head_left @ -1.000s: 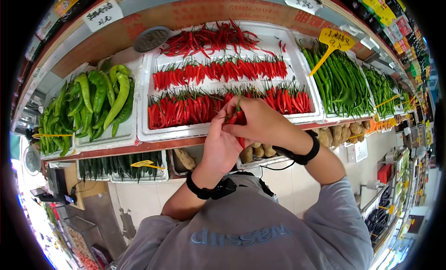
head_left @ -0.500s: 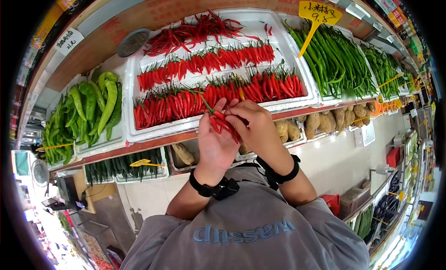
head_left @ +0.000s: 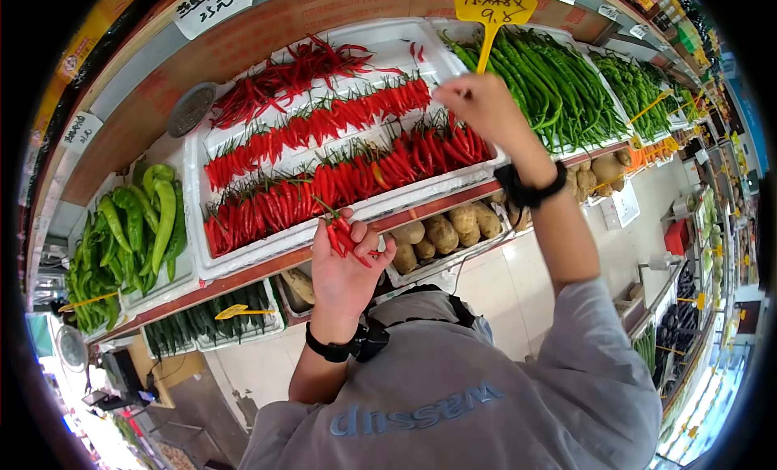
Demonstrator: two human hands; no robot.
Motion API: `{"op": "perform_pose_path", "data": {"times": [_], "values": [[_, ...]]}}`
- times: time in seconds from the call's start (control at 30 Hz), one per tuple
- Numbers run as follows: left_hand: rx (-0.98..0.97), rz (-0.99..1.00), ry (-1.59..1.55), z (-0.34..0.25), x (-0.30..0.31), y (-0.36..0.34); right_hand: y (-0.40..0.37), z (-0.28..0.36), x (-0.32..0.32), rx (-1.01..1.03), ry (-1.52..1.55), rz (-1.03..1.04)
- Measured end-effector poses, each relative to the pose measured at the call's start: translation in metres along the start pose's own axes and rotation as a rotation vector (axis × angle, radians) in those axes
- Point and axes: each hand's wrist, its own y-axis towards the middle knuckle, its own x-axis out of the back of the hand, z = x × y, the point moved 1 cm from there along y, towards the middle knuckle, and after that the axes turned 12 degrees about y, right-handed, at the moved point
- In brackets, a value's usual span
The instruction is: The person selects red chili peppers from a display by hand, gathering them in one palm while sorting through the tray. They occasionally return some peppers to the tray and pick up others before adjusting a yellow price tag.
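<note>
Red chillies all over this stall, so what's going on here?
A person's left hand holds a small bunch of red chilli peppers just in front of a white foam tray lined with rows of red chillies. The right hand is raised over the tray's far right end with its fingers pinched. Whether it holds anything is unclear. Long green peppers fill the next tray.

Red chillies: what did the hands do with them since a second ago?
The right hand let go of the red chillies and went up and away, over the white tray. The left hand kept holding the bunch. The rows of chillies in the tray stayed the same.
</note>
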Motion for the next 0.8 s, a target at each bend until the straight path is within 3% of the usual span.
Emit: {"op": "perform_pose_path", "data": {"times": [0.1,0.27,0.37,0.43,0.5,0.57,0.63,0.67,0.73,0.77,0.8], "values": [[0.013,0.066,0.011,-0.001,0.003,-0.002,0.062,-0.039,0.004,-0.054,-0.375,0.146],[-0.023,0.043,0.094,-0.007,-0.003,-0.009,0.108,-0.122,-0.031,-0.058,-0.638,0.276],[-0.047,0.051,0.115,-0.012,-0.004,-0.015,0.108,-0.129,-0.039,-0.175,-0.616,0.21],[-0.065,0.039,0.124,-0.014,-0.004,-0.017,0.117,-0.15,-0.044,-0.144,-0.67,0.321],[-0.084,0.013,0.139,-0.017,-0.001,-0.017,0.112,-0.134,-0.043,-0.507,-0.373,0.21],[-0.089,0.009,0.131,-0.018,0.0,-0.015,0.113,-0.128,-0.04,-0.58,-0.25,0.147],[-0.091,0.005,0.126,-0.018,0.0,-0.015,0.118,-0.144,-0.041,-0.636,-0.395,0.355],[-0.09,0.01,0.123,-0.017,-0.001,-0.014,0.115,-0.138,-0.039,-0.634,-0.395,0.354],[-0.089,0.018,0.123,-0.016,-0.002,-0.012,0.107,-0.125,-0.036,-0.24,-0.719,0.604],[-0.076,0.023,0.119,-0.015,-0.002,-0.011,0.108,-0.129,-0.037,-0.24,-0.719,0.599],[-0.063,0.027,0.115,-0.014,-0.002,-0.01,0.109,-0.134,-0.041,-0.378,-0.628,0.533]]}}
